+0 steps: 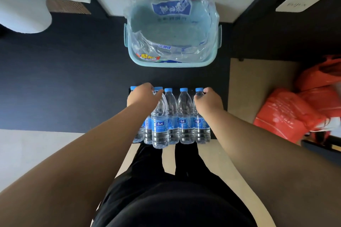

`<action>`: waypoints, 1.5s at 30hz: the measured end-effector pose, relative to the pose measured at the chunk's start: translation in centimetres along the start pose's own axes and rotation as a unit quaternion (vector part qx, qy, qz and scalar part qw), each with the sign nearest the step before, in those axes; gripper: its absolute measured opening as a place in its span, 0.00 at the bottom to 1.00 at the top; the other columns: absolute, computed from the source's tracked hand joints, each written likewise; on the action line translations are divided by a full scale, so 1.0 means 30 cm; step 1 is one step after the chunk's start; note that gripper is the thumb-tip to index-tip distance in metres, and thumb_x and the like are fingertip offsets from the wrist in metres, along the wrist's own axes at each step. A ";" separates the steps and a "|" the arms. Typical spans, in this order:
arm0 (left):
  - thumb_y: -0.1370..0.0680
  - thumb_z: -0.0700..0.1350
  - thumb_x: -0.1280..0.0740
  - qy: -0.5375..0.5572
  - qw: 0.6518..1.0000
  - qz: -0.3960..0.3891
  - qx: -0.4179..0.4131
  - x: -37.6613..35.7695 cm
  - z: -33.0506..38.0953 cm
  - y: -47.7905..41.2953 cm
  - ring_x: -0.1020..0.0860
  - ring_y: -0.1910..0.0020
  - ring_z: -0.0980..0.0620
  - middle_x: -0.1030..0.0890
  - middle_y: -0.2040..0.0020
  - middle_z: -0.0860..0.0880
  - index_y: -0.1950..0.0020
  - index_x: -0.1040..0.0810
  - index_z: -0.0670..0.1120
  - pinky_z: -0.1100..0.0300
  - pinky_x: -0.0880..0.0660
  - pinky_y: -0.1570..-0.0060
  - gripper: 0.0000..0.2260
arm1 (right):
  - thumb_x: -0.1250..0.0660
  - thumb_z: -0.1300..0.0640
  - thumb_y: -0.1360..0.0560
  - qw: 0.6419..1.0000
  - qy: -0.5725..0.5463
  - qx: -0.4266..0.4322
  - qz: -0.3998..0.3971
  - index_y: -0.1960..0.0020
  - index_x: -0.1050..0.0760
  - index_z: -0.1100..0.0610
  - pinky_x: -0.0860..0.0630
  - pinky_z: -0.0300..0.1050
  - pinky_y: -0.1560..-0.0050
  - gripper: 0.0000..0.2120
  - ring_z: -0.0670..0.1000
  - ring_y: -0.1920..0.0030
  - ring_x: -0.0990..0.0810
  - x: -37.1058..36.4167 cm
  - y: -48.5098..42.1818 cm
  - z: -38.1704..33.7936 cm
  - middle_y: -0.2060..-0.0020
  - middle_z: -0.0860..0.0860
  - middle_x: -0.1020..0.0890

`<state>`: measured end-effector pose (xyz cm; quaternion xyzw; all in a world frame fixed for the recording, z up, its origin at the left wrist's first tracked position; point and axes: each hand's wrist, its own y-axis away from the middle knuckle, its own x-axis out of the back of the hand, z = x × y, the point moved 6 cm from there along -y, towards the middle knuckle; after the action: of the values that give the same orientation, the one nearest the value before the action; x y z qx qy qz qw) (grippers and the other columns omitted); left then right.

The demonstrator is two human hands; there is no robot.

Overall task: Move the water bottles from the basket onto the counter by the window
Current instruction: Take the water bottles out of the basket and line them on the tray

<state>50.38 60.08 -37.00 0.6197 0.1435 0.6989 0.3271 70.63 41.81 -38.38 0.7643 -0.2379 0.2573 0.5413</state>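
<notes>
Because the fingers (200, 97) of the right hand (210, 100) pinch only the neck of the end bottle (201, 125), just under its blue cap, the heavy body hangs free below the grip. I judge it could slip or swing into its neighbour. The left hand (143, 96) lies over the caps at the other end of the row with its knuckles up. Its fingers curl downward out of sight, so I cannot tell whether they grip a neck or only rest on the tops. One bottle below it looks nearer and lower than the rest, but whether it is lifted or standing in front is unclear. The water bottles (185, 116) stand upright and touching, shoulder to shoulder, right at the near edge of the dark surface (73, 79). A sideways nudge from either hand could topple several like skittles, or push one off the edge toward the person's legs. Beyond the row and well apart from it, the pale blue basket (173, 65) sits on the same surface. It holds only crumpled clear plastic wrap (166, 49) with blue print, and no bottle shows inside. The transfer looks essentially done, unless the wrap hides something.
</notes>
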 end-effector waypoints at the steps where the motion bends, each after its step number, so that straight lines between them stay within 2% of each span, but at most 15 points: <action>1: 0.24 0.66 0.39 -0.001 1.000 0.000 0.000 -0.006 -0.006 0.002 0.20 0.64 0.50 0.19 0.63 0.55 0.45 0.22 0.54 0.57 0.22 0.64 0.19 | 0.37 0.48 0.20 1.000 0.015 0.003 -0.003 0.25 0.34 0.53 0.19 0.48 0.62 0.25 0.55 0.57 0.16 -0.004 0.011 0.001 0.46 0.54 0.18; 6: 0.22 0.67 0.44 -0.033 0.999 0.007 -0.028 -0.004 -0.010 0.041 0.25 0.68 0.56 0.26 0.66 0.58 0.38 0.24 0.54 0.60 0.29 0.69 0.22 | 0.35 0.50 0.19 0.997 0.072 0.015 -0.026 0.25 0.37 0.54 0.17 0.54 0.60 0.25 0.56 0.58 0.17 -0.007 0.067 0.008 0.50 0.54 0.18; 8: 0.21 0.67 0.47 -0.050 0.998 0.004 -0.047 0.000 -0.021 0.068 0.25 0.65 0.56 0.28 0.67 0.58 0.39 0.24 0.53 0.58 0.28 0.64 0.24 | 0.35 0.49 0.19 0.994 0.102 0.026 -0.032 0.25 0.38 0.54 0.16 0.55 0.57 0.26 0.56 0.56 0.17 0.003 0.090 0.008 0.51 0.54 0.18; 10: 0.21 0.68 0.49 -0.068 0.996 -0.005 -0.062 0.000 -0.045 0.095 0.22 0.61 0.53 0.30 0.65 0.59 0.38 0.25 0.54 0.59 0.28 0.66 0.25 | 0.35 0.48 0.19 0.988 0.144 0.037 -0.033 0.24 0.38 0.53 0.16 0.55 0.56 0.26 0.56 0.55 0.17 0.019 0.107 0.011 0.50 0.54 0.19; 12: 0.22 0.70 0.51 -0.093 0.993 -0.015 -0.071 -0.003 -0.078 0.115 0.23 0.66 0.55 0.25 0.58 0.57 0.38 0.26 0.55 0.59 0.27 0.69 0.27 | 0.36 0.47 0.19 0.980 0.188 0.048 -0.033 0.25 0.39 0.53 0.17 0.55 0.56 0.26 0.56 0.57 0.18 0.032 0.122 0.016 0.52 0.53 0.19; 14: 0.22 0.71 0.51 -0.125 0.989 -0.029 -0.072 -0.007 -0.118 0.133 0.22 0.68 0.52 0.21 0.44 0.52 0.35 0.27 0.54 0.56 0.24 0.67 0.28 | 0.36 0.46 0.19 0.971 0.228 0.062 -0.036 0.25 0.39 0.52 0.17 0.54 0.58 0.26 0.54 0.59 0.18 0.042 0.132 0.024 0.55 0.52 0.20; 15: 0.22 0.70 0.49 -0.137 0.987 -0.036 -0.071 -0.009 -0.141 0.141 0.21 0.66 0.51 0.20 0.44 0.51 0.35 0.27 0.53 0.55 0.21 0.65 0.27 | 0.36 0.46 0.19 0.967 0.242 0.069 -0.038 0.25 0.39 0.52 0.17 0.53 0.58 0.26 0.54 0.59 0.19 0.046 0.134 0.032 0.56 0.52 0.21; 17: 0.21 0.69 0.46 -0.148 0.986 -0.044 -0.065 -0.012 -0.193 0.154 0.20 0.65 0.50 0.19 0.55 0.52 0.37 0.26 0.53 0.54 0.19 0.63 0.25 | 0.37 0.44 0.19 0.962 0.255 0.083 -0.042 0.25 0.38 0.52 0.19 0.51 0.60 0.26 0.53 0.59 0.19 0.050 0.133 0.053 0.56 0.51 0.21; 22: 0.22 0.68 0.41 -0.133 0.990 -0.031 -0.037 -0.015 -0.342 0.139 0.21 0.67 0.51 0.21 0.61 0.54 0.36 0.31 0.55 0.58 0.22 0.68 0.22 | 0.42 0.36 0.19 0.942 0.304 0.129 -0.054 0.23 0.41 0.53 0.19 0.50 0.60 0.32 0.53 0.57 0.20 0.051 0.108 0.131 0.49 0.51 0.20; 26: 0.24 0.70 0.42 -0.134 0.989 -0.056 0.003 -0.043 -0.453 0.105 0.20 0.60 0.47 0.18 0.53 0.51 0.37 0.27 0.53 0.54 0.21 0.61 0.26 | 0.50 0.27 0.22 0.926 0.344 0.140 -0.071 0.21 0.43 0.51 0.20 0.49 0.60 0.38 0.53 0.52 0.20 0.042 0.072 0.224 0.42 0.52 0.22; 31: 0.21 0.66 0.42 -0.117 0.992 -0.042 0.010 -0.050 -0.550 0.082 0.18 0.49 0.43 0.18 0.45 0.48 0.35 0.25 0.51 0.49 0.21 0.52 0.24 | 0.57 0.22 0.25 0.933 0.318 0.136 -0.099 0.21 0.40 0.50 0.21 0.52 0.54 0.44 0.55 0.46 0.19 0.031 0.042 0.312 0.36 0.54 0.22; 35: 0.21 0.69 0.43 -0.094 0.993 -0.073 0.026 -0.063 -0.577 0.074 0.19 0.45 0.43 0.17 0.41 0.48 0.31 0.27 0.51 0.47 0.21 0.48 0.28 | 0.54 0.21 0.27 0.945 0.282 0.119 -0.116 0.21 0.39 0.51 0.22 0.53 0.49 0.46 0.57 0.40 0.20 0.012 0.039 0.337 0.32 0.55 0.24; 37: 0.22 0.70 0.43 -0.064 0.994 -0.091 0.018 -0.081 -0.558 0.081 0.19 0.48 0.44 0.17 0.44 0.48 0.34 0.25 0.50 0.48 0.21 0.49 0.29 | 0.53 0.20 0.28 0.954 0.257 0.101 -0.117 0.22 0.39 0.51 0.24 0.51 0.51 0.47 0.56 0.42 0.20 -0.003 0.040 0.330 0.34 0.54 0.23; 42: 0.24 0.69 0.42 0.026 0.996 -0.081 0.007 -0.141 -0.465 0.119 0.21 0.63 0.49 0.20 0.61 0.52 0.55 0.23 0.50 0.57 0.26 0.66 0.23 | 0.50 0.20 0.29 0.973 0.176 0.061 -0.134 0.26 0.37 0.57 0.27 0.48 0.59 0.48 0.54 0.51 0.20 -0.065 0.046 0.266 0.44 0.53 0.22; 45: 0.23 0.69 0.40 0.046 0.996 -0.069 0.043 -0.188 -0.431 0.131 0.20 0.53 0.48 0.20 0.49 0.48 0.45 0.21 0.48 0.53 0.22 0.57 0.26 | 0.48 0.20 0.29 0.979 0.165 0.038 -0.111 0.30 0.34 0.60 0.27 0.47 0.62 0.47 0.54 0.51 0.20 -0.092 0.050 0.248 0.44 0.54 0.23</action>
<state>36.98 56.23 -41.44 0.5890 0.2307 0.6953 0.3411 68.60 34.53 -41.22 0.7530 -0.0497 0.3269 0.5689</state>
